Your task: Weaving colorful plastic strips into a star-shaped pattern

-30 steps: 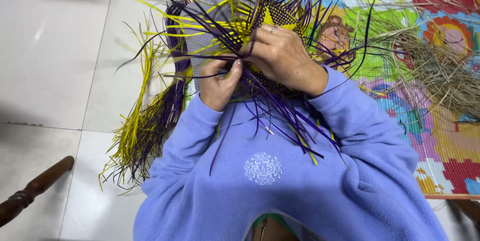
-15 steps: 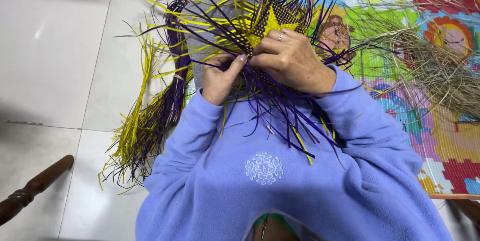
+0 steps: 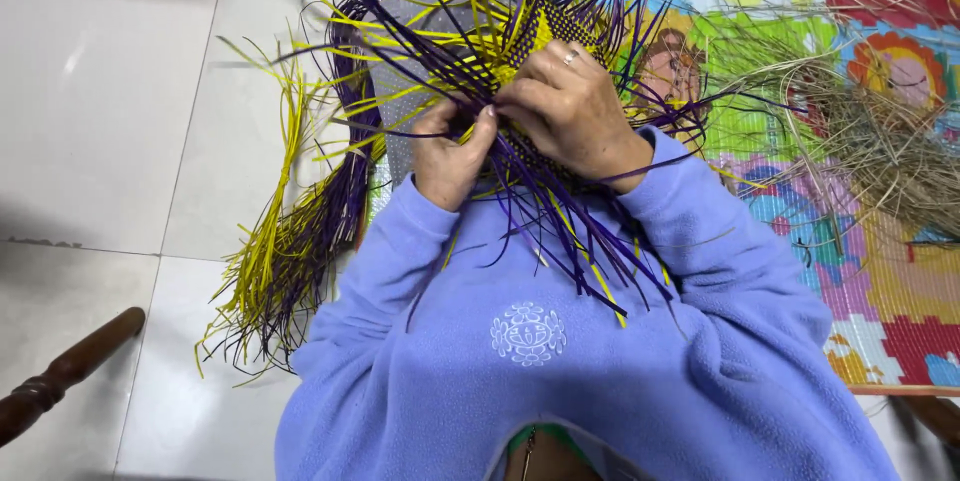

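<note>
Head view, looking down. Both hands are at the woven piece (image 3: pixel 545 36), a yellow-and-purple mat of flat strips held above the lap, in front of the blue fleece top (image 3: pixel 560 361).

Left hand (image 3: pixel 448 156): thumb and fingers pinched shut on a purple strip (image 3: pixel 470 91) at the near edge of the weave.

Right hand (image 3: pixel 572 111): fingers curled and pressed down over the woven patch, closed on it; ring on one finger.

Relation: the woven patch lies just beyond both hands, away from the body. The loose strips fan out from it, their long axes running toward the lap and off to the left. Right hand covers the weave; left hand is nearer the free ends.

A loose bundle of strips (image 3: pixel 290 241) lies on the tiled floor (image 3: pixel 110 141), left. A colourful play mat (image 3: pixel 880 271) lies right, with dry grass (image 3: pixel 880 141) on it.
</note>
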